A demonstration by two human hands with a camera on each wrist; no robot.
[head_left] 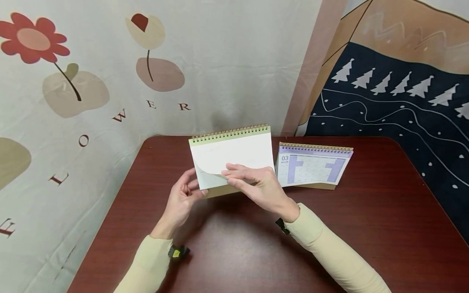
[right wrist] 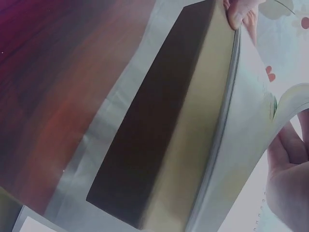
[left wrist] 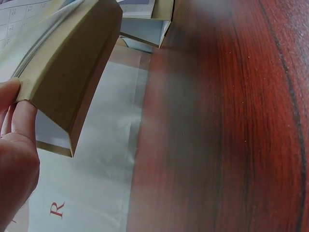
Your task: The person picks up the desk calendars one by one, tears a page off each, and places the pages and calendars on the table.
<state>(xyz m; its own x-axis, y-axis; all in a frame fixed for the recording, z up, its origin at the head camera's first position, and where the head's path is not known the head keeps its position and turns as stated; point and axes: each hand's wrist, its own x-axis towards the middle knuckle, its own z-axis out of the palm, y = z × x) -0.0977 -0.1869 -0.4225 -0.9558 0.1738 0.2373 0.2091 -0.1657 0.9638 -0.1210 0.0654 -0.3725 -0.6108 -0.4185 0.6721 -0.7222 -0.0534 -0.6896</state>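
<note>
**Calendar page being lifted at its lower corner**

A curling white page [head_left: 214,165] is being pinched at its lower left part by the fingers [head_left: 234,173] of the right hand [head_left: 260,188]. The left bottom corner of the same desk calendar [head_left: 234,152] is being gripped between thumb and curled fingers of the left hand [head_left: 181,201]. The calendar is being held upright just above the dark red surface [head_left: 366,228], near its far edge, green spiral strip on top. Just to its right, a second calendar [head_left: 313,165], purple and showing "03", is standing on the surface. Behind both, a flower-printed cloth [head_left: 91,81] is hanging to the left and a tree-patterned one [head_left: 395,101] to the right.
</note>
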